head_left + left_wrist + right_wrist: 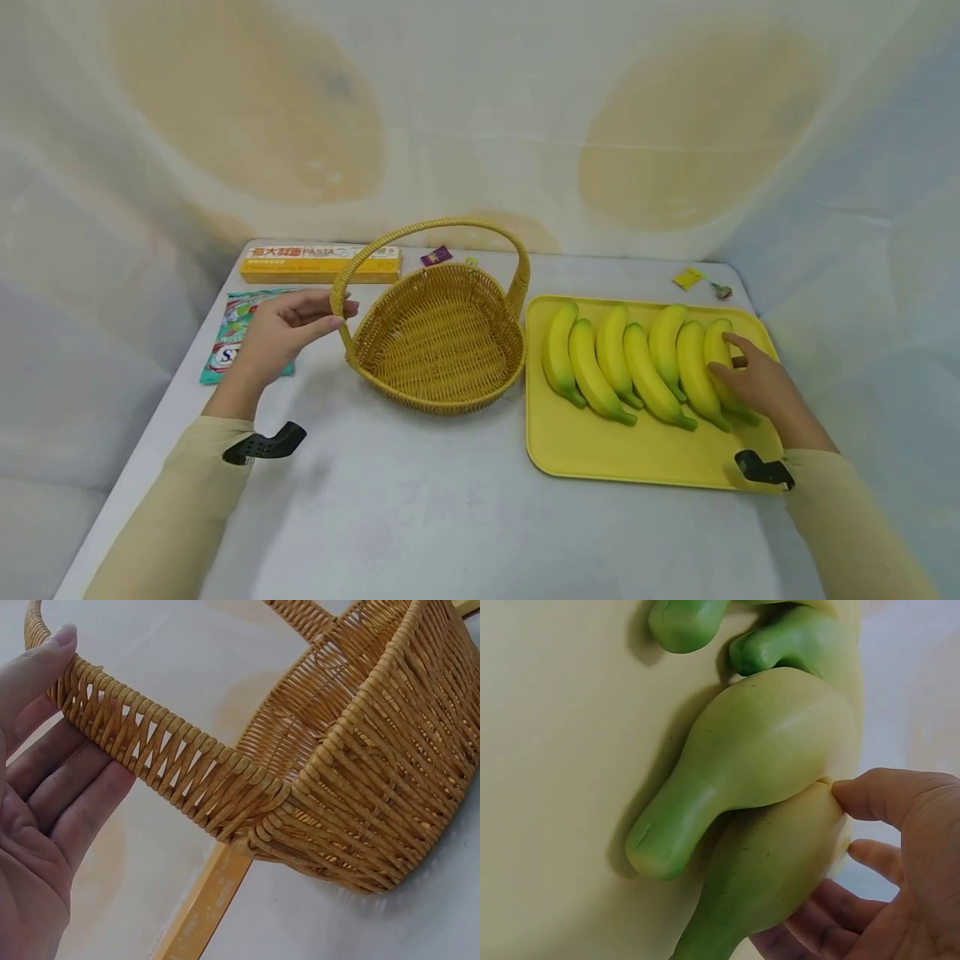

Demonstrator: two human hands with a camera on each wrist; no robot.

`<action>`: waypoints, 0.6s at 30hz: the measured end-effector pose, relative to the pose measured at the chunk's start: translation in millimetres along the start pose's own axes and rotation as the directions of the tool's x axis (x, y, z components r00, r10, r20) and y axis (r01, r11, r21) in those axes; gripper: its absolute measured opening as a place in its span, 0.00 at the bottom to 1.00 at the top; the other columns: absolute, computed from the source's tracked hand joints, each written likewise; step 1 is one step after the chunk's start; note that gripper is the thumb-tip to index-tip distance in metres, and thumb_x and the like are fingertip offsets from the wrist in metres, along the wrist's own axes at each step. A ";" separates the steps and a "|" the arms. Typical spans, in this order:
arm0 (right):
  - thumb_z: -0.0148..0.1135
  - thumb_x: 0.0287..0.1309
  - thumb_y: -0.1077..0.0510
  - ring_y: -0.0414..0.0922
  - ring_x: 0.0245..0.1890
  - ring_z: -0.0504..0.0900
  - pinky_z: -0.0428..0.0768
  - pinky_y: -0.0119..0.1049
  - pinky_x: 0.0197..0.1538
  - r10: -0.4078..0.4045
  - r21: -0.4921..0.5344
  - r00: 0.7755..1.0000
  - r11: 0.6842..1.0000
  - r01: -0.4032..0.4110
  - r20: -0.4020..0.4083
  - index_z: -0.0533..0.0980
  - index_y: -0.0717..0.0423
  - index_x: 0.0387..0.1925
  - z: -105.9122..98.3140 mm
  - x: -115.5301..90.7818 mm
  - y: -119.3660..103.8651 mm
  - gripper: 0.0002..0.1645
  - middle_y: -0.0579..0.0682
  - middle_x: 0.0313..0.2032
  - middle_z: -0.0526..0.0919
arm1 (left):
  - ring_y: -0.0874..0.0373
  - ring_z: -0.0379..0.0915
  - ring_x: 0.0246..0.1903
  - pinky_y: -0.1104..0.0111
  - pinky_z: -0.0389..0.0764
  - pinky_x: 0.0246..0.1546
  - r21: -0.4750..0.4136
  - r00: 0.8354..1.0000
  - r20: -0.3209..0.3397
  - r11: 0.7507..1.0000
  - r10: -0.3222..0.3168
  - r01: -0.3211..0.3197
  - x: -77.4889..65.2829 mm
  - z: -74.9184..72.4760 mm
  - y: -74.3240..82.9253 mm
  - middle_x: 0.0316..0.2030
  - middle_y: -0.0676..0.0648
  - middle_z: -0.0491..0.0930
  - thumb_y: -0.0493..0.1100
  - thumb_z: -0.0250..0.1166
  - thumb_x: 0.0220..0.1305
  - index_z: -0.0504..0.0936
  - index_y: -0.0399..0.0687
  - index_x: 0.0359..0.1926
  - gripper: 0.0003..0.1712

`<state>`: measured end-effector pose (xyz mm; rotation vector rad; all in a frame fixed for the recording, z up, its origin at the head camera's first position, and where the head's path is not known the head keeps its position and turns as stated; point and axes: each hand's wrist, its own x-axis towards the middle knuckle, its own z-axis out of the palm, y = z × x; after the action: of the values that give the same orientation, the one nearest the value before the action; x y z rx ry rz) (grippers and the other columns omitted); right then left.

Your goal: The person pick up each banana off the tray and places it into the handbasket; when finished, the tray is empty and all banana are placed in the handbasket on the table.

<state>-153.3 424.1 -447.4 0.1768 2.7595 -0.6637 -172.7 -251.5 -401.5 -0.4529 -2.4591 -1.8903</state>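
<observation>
A woven wicker basket point(442, 406) with a tall arched handle point(427, 226) stands upright near the middle of the table; nothing lies inside. My left hand point(279, 335) grips the left side of that handle, thumb on the outer face and fingers behind it in the left wrist view. To the right, a yellow tray point(637, 457) bears a row of several bananas with green stem ends. My right hand point(761, 383) holds the rightmost banana point(772, 859) between thumb and fingers. This banana rests close against its neighbour point(750, 742), stem ends toward the front of the tray.
Behind the left hand lie a teal snack bag point(228, 337) and a yellow-and-white pasta box point(322, 267). A purple packet point(437, 256) is behind the basket. Beyond the tray sit a yellow packet point(687, 278) and a small wrapped sweet point(722, 291). Pale cloth walls point(480, 125) enclose the table.
</observation>
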 end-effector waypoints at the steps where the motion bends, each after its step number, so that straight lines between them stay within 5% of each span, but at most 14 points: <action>1: 0.48 0.76 0.38 0.77 0.57 0.71 0.75 0.68 0.53 -0.004 -0.003 1.000 1.000 0.004 -0.008 0.44 0.66 0.78 -0.5 -0.4 -0.1 0.49 0.83 0.62 0.66 | 0.60 0.85 0.50 0.73 0.82 0.52 0.001 1.000 -0.004 1.000 0.002 -0.002 0.0 0.5 -0.1 0.49 0.47 0.87 0.38 0.69 0.68 0.82 0.37 0.58 0.19; 11: 0.48 0.75 0.37 0.76 0.56 0.73 0.78 0.66 0.48 -0.063 -0.013 0.996 0.998 0.062 -0.067 0.45 0.63 0.79 -7.5 -12.4 -15.6 0.48 0.81 0.61 0.67 | 0.58 0.85 0.50 0.73 0.82 0.52 -0.002 1.000 -0.018 1.000 0.011 -0.011 -0.1 2.7 -0.9 0.50 0.46 0.87 0.39 0.70 0.67 0.83 0.37 0.56 0.18; 18: 0.50 0.76 0.39 0.74 0.57 0.73 0.80 0.64 0.48 -0.142 0.008 0.989 0.990 0.143 -0.036 0.47 0.60 0.80 -7.8 -21.2 -43.2 0.47 0.80 0.62 0.68 | 0.58 0.85 0.50 0.71 0.83 0.52 -0.040 0.999 -0.020 0.999 0.033 -0.034 -1.0 2.6 -1.0 0.50 0.46 0.87 0.36 0.69 0.67 0.82 0.33 0.56 0.18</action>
<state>-143.3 388.4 -415.8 -0.0071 2.8223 -0.7178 -171.4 -249.5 -403.3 -0.4718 -2.3901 -1.9260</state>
